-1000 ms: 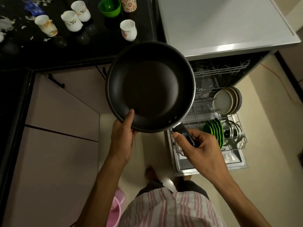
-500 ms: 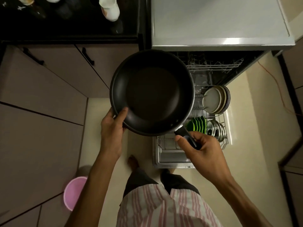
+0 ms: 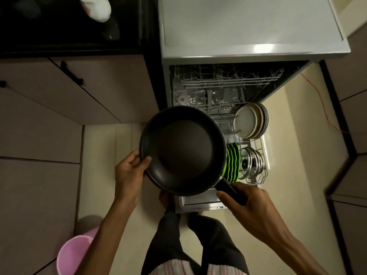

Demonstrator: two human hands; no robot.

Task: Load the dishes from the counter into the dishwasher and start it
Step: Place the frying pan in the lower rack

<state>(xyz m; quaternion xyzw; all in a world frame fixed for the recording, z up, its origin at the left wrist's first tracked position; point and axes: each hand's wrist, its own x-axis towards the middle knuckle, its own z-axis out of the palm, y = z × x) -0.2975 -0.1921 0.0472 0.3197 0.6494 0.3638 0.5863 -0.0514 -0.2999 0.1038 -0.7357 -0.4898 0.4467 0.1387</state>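
1. Head view, change: over the last second the frying pan (image 3: pixel 183 150) has come off the counter (image 3: pixel 69 24) side and down. It was level with the counter edge; now it hangs over the left half of the pulled-out lower rack (image 3: pixel 256 147) of the dishwasher (image 3: pixel 254 26).
2. Meaning: transport looks done and placement is next. The pan is wide, and the free space appears to be on the rack's left, which the pan hides, so I can't confirm that. It will probably need tilting on edge to fit.
3. Right hand (image 3: pixel 248 203): fingers wrapped around the pan's handle (image 3: pixel 228 188), a firm grip.
4. Left hand (image 3: pixel 129 171): pinches the pan's near-left rim, thumb on the inside wall, fingers curled under. Grip unchanged across the frames.
5. Pan is airborne, roughly level, open side up, touching nothing in the rack.
6. Counts, rack right side: one stack of pale plates (image 3: pixel 251 123) on edge, about four or five but rims are too close to separate. Green plates (image 3: pixel 233 162): roughly four. One shiny metal vessel with glass lid (image 3: pixel 251 163).
7. Upper rack (image 3: pixel 228 76): one, nothing loaded that I can see.
8. Counter: one white cup (image 3: pixel 97 7) visible at the frame top; rest of the counter is out of view. So more dishes may remain.
9. Floor: one pink bucket (image 3: pixel 76 253), bottom left.
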